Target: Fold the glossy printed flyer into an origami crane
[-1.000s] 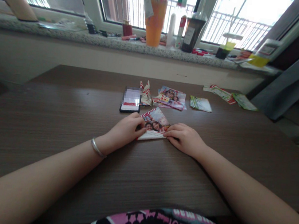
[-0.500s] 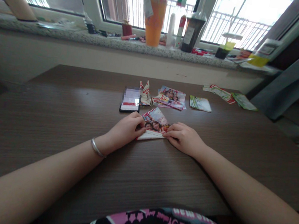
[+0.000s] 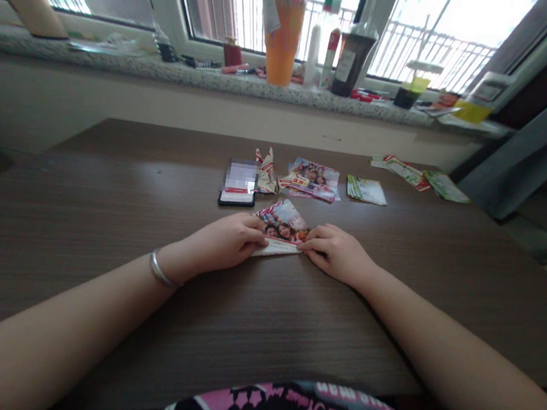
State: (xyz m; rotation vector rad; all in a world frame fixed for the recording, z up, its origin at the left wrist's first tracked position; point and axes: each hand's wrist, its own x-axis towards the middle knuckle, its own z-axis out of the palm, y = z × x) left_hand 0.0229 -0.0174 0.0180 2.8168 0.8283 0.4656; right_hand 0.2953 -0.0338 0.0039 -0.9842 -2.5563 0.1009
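A folded sheet of printed paper, roughly triangular with a white strip along its near edge, lies on the brown table between my hands. My left hand has its fingers closed on the sheet's left corner, which they partly cover. On the opposite side, the fingertips of my right hand pinch the right corner. Just beyond the sheet are a phone with a lit screen and a folded paper figure with pointed tips.
Behind the sheet lies a pile of printed leaflets, with a stack of green-and-white cards to its right. More leaflets lie at the far right. Drink cups, including a tall orange one, stand on the stone windowsill.
My left hand has shifted slightly left and nearer, its fingers now lying flatter over the sheet's left corner. My right hand stays in place on the right corner.
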